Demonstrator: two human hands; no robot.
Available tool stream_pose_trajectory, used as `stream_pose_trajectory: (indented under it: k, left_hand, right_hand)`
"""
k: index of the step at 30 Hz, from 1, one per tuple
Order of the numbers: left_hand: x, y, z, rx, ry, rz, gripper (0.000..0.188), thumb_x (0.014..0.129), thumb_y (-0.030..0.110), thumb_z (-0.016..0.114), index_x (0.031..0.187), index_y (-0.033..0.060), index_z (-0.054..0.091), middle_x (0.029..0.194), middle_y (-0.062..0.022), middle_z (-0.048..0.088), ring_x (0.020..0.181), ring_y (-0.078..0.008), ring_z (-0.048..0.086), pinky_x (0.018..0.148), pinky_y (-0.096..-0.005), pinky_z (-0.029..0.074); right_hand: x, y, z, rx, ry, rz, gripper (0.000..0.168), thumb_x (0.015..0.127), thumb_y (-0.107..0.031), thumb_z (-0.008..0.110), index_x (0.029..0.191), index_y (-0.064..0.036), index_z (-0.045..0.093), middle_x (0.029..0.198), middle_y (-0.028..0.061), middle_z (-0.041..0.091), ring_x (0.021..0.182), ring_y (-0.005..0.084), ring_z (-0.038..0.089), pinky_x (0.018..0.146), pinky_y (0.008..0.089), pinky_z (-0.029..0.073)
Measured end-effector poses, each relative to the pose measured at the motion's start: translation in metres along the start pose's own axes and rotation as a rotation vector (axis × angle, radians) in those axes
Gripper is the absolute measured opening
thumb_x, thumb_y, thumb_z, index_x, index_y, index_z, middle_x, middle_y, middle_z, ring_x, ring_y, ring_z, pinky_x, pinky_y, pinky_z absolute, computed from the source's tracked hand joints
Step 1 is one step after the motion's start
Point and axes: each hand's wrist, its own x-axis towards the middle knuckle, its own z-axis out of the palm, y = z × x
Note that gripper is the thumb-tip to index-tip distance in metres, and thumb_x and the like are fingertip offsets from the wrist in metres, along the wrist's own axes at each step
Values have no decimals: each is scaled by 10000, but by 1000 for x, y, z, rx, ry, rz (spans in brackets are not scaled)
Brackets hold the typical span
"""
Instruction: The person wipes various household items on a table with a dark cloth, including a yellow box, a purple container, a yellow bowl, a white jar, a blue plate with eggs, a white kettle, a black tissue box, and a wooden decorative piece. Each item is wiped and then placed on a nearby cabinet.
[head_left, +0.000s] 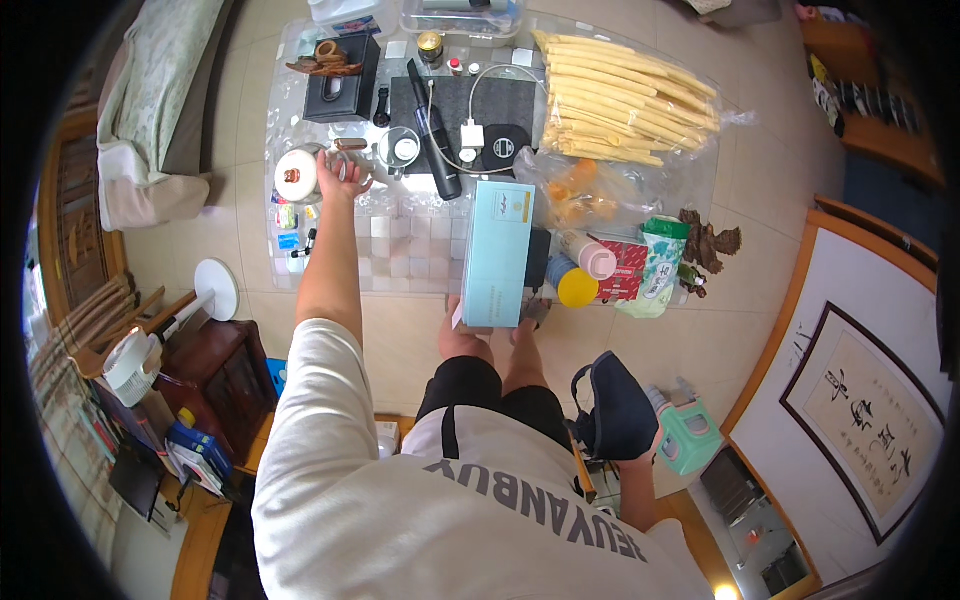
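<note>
My left hand (343, 178) reaches over the left side of the table, beside a round white lid with a copper-coloured knob (296, 175). Its fingers are partly curled near clear glassware, and whether they grip it is unclear. A brown-metallic small case (350, 143) lies just beyond the fingertips. Low on my right side, my right hand (636, 460) holds a dark navy cloth cap (616, 409), which covers most of the fingers. A long light-blue box (496, 255) sits at the table's near edge, in front of my legs.
The table has a transparent cover (405, 255). On it are a black handheld vacuum (436, 139), a black tissue box (341, 82), a glass cup (399, 148), bagged yellow rolls (626, 97), a pink bottle (592, 256), a yellow-lidded can (576, 289) and a wipes pack (660, 259).
</note>
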Motion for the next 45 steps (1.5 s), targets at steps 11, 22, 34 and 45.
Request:
stream_pose_trajectory:
  k: [11,22,34,45]
  left_hand:
    - [32,-19,0,-61,-191,61,198,840,394,580,845,199,548,956,2,542,1059,-251,507,1001,-700,207]
    - [-12,-29,-143,680,-57,182,83,831,229,547,800,166,503,804,-22,575,914,-202,573,911,-506,373]
    - [-354,-32,-186,429,-827,282,188,796,206,593,806,25,542,735,-48,526,801,-204,533,928,-379,414]
    - [-577,-150,-144,879,-1184,1060,476,791,478,707,686,40,553,617,-6,532,538,-110,476,501,-263,352]
  right_hand:
    - [-15,4,12,-158,-27,-59,545,975,-334,262,1333,41,429,1354,157,493,1214,294,498,1066,405,356]
    - [-17,25,-19,191,-153,-54,535,951,-375,299,1259,8,510,1273,154,562,1164,303,538,1032,424,400]
    - [-31,-45,93,270,-317,-209,657,894,-361,370,1435,7,305,1424,183,413,1301,301,429,1088,427,332]
    - [-85,-150,178,-629,-190,-1717,500,872,-343,495,1251,-19,526,1345,260,467,1214,440,464,1052,560,298]
